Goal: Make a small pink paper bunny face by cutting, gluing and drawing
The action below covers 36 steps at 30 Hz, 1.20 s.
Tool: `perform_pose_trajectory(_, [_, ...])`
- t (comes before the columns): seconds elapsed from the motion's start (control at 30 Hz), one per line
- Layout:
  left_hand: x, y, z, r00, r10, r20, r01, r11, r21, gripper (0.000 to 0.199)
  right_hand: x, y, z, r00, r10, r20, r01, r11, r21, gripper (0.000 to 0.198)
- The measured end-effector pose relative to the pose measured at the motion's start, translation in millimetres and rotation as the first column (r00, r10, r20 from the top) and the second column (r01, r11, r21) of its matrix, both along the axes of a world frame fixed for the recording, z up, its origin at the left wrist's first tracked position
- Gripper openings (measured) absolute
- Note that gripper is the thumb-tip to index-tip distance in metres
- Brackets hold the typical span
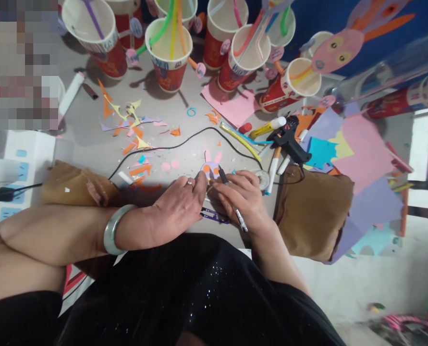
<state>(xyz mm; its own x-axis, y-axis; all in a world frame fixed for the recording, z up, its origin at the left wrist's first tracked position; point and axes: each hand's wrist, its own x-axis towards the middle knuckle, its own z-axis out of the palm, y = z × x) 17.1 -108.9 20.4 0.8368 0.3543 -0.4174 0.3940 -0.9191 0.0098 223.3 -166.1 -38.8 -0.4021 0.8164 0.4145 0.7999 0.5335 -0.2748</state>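
My right hand grips a black pen, its dark tip pointing at a small purple paper animal face. Orange circles and two upright pink ears are on that cutout. My left hand is closed, with its fingertips pinning the face's left edge to the table; its thumb is mostly hidden. Just below both hands lies a purple-rimmed object, partly covered. Two pale pink paper pieces lie beyond my left hand.
Red paper cups with coloured straws stand along the back. A black glue gun lies right, its cord crossing the table. Paper scraps lie left, coloured sheets right. Brown cushions flank my arms. A power strip is far left.
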Motion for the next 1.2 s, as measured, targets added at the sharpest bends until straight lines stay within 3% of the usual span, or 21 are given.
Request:
perform_pose_trajectory(0.3, [1.5, 4.4, 13.2, 0.997, 0.072, -0.013, -0.073, 0.991, -0.115, 0.066, -2.0, 1.4, 1.3, 1.0, -0.005, 0.003, 0.005, 1.0, -0.025, 0.028])
perform_pose_trajectory(0.47, [2.3, 5.7, 14.1, 0.998, -0.025, -0.057, 0.023, 0.999, -0.039, 0.075, -3.5, 2.6, 1.1, 1.0, -0.007, 0.006, 0.007, 1.0, 0.022, 0.023])
perform_pose_trajectory(0.77, [-3.5, 2.6, -4.6, 0.999, -0.038, 0.029, 0.037, 0.999, 0.025, 0.073, -1.1, 0.5, -0.6, 1.0, -0.017, -0.017, 0.016, 0.998, -0.066, 0.031])
perform_pose_trajectory(0.87, [-3.2, 3.2, -5.0, 0.998, -0.029, 0.054, 0.027, 0.999, 0.044, 0.073, 1.1, -2.2, -1.5, 0.989, -0.119, -0.083, 0.119, 0.993, 0.004, 0.03])
perform_pose_trajectory(1.0, [2.3, 8.4, 11.1, 0.998, -0.048, -0.046, 0.048, 0.999, -0.013, 0.072, 2.5, -5.8, -3.0, 0.895, -0.319, -0.313, 0.357, 0.932, 0.07, 0.031])
perform_pose_trajectory(1.1, [5.9, 10.3, 22.3, 0.994, -0.055, -0.09, 0.048, 0.996, -0.069, 0.071, 2.2, -6.5, -5.0, 0.839, -0.333, -0.431, 0.399, 0.914, 0.069, 0.034])
perform_pose_trajectory(1.2, [5.1, 7.4, 20.2, 0.997, -0.039, -0.072, 0.034, 0.997, -0.068, 0.072, 1.8, -6.1, -7.3, 0.83, -0.307, -0.466, 0.377, 0.924, 0.061, 0.037])
